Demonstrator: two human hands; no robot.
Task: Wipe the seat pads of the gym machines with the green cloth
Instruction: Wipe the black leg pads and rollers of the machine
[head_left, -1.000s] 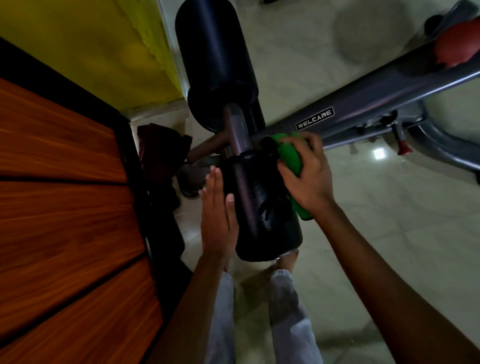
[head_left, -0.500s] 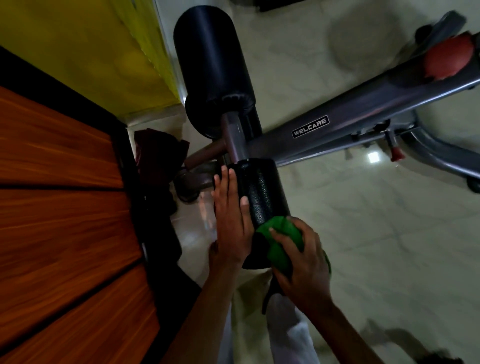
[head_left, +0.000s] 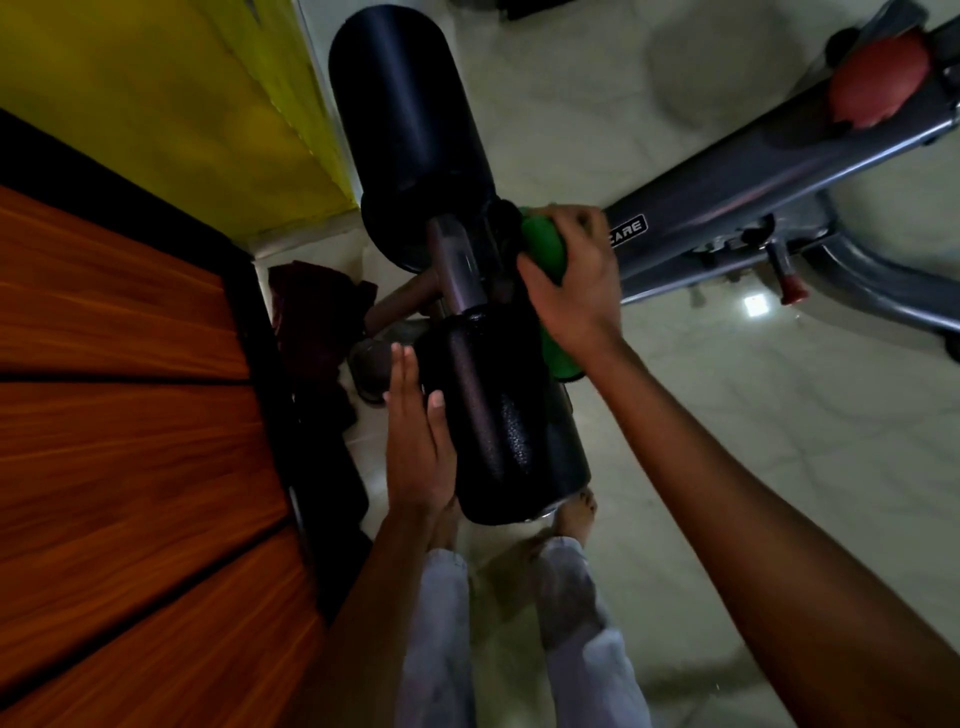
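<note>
Where pale floor (head_left: 727, 467) shines, wood panelling (head_left: 130, 415) left.

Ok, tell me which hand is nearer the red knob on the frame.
Right. The right hand grips the green cloth at the roller's top end, toward the red knob. The left hand lies flat on the near roller pad, farther away.

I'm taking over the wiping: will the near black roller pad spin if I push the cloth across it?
Probably: the near roller pad sits on a bar, and the left hand lies flat against it, likely steadying. Its pebbled skin should grip the green cloth.
</note>
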